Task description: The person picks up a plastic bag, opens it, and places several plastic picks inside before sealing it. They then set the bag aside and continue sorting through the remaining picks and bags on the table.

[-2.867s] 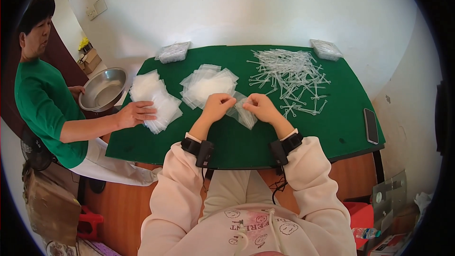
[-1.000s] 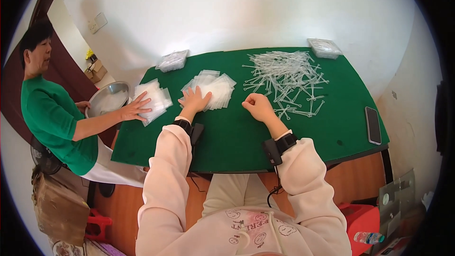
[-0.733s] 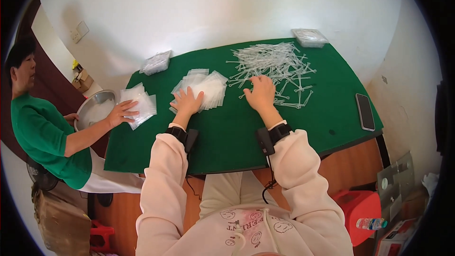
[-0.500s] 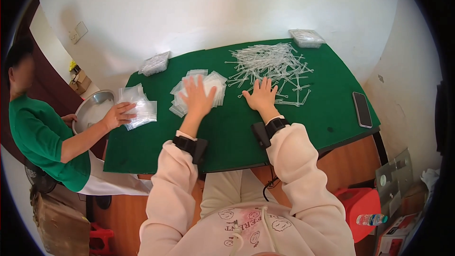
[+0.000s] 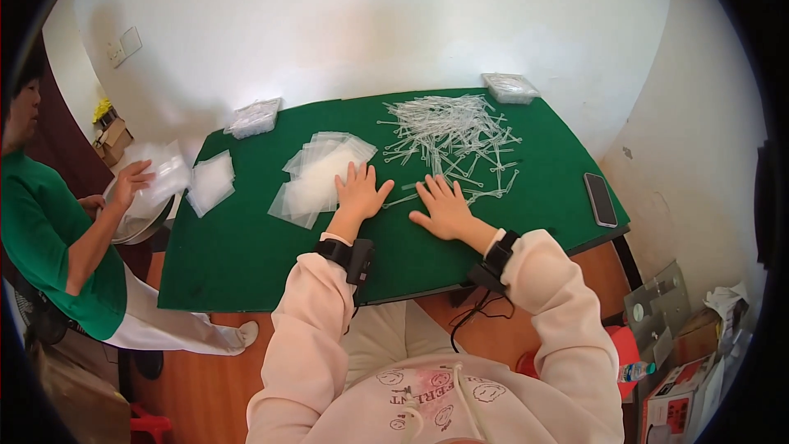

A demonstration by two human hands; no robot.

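Observation:
My left hand (image 5: 359, 193) lies flat with fingers spread, fingertips at the right edge of a fanned heap of clear plastic bags (image 5: 316, 160). Beside it, my right hand (image 5: 446, 210) rests open on the green cloth, its fingertips near the front edge of a loose pile of thin clear plastic sticks with looped ends (image 5: 448, 123). One such stick (image 5: 400, 201) lies between my two hands. Neither hand holds anything. Black straps with small boxes circle both my wrists.
A co-worker in green at the left holds clear bags (image 5: 170, 174) over a metal bowl (image 5: 141, 226). More bags (image 5: 212, 181) lie at the table's left. Clear packs (image 5: 253, 117) (image 5: 510, 88) stand at the back edge, and a phone (image 5: 601, 200) lies at the right.
My left hand has moved off the middle of the bags toward the right; my right hand has come slightly nearer. The co-worker's bags moved left, leaving some on the table. The view shifted.

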